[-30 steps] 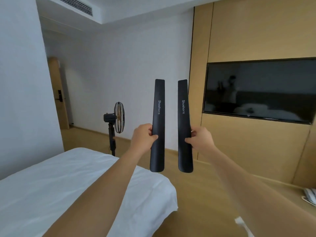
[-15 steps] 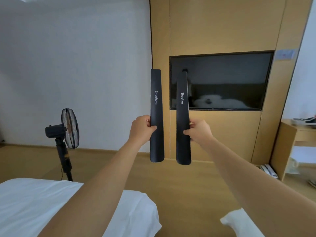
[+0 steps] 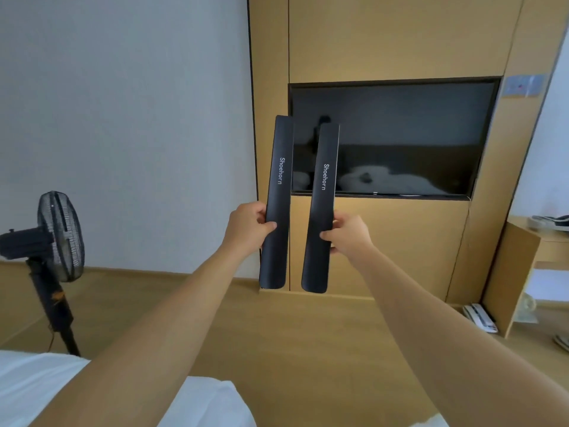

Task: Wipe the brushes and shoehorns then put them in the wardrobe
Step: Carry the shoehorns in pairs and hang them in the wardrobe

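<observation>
Two long black shoehorns, each printed "Shoehorn", stand nearly upright side by side at arm's length, with a small gap between them. My left hand (image 3: 248, 228) grips the left shoehorn (image 3: 278, 180) around its lower half, thumb across the front. My right hand (image 3: 349, 234) grips the right shoehorn (image 3: 323, 186) the same way. Both lean slightly to the right at the top. No brushes or cloth are in view.
A wood-panelled wall (image 3: 385, 38) with a dark TV (image 3: 400, 137) faces me. A black standing fan (image 3: 60, 238) is at the left on the wooden floor. White bedding (image 3: 34, 386) lies at the bottom. A wooden desk (image 3: 520, 272) stands at the right, slippers (image 3: 480, 317) beside it.
The view has swung right, bringing the TV wall in front and the fan to the far left. Both hands still hold the shoehorns upright, now tilted slightly.
</observation>
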`<state>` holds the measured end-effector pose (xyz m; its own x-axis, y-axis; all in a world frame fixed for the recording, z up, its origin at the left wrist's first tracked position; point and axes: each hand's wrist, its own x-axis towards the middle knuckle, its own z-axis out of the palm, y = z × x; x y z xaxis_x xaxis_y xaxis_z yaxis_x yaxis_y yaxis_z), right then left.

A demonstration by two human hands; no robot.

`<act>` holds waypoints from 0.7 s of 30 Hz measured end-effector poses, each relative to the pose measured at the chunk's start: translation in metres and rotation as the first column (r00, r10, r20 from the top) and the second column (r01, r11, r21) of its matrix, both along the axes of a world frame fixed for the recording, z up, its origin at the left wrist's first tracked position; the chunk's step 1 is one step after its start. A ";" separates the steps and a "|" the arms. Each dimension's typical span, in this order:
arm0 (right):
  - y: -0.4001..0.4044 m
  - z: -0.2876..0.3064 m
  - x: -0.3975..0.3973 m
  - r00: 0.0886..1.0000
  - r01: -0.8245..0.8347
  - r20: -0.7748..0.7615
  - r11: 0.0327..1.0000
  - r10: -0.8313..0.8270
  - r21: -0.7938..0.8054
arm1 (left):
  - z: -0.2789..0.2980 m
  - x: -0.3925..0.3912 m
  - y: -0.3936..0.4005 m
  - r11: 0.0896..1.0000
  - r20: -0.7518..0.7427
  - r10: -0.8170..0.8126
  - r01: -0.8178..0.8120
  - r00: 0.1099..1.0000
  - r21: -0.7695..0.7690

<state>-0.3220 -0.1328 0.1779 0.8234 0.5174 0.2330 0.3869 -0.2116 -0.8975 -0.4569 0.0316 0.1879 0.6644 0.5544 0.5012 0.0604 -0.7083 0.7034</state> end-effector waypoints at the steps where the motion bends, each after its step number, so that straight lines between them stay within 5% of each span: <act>1: 0.008 0.001 0.018 1.000 -0.019 -0.003 1.000 0.019 -0.008 | 0.000 0.016 0.006 1.000 0.002 0.012 -0.012 1.000 -0.004; 21: 0.252 -0.004 0.268 0.963 -0.270 0.010 0.963 0.270 0.011 | -0.008 0.227 0.213 0.967 0.098 0.238 -0.226 0.966 -0.118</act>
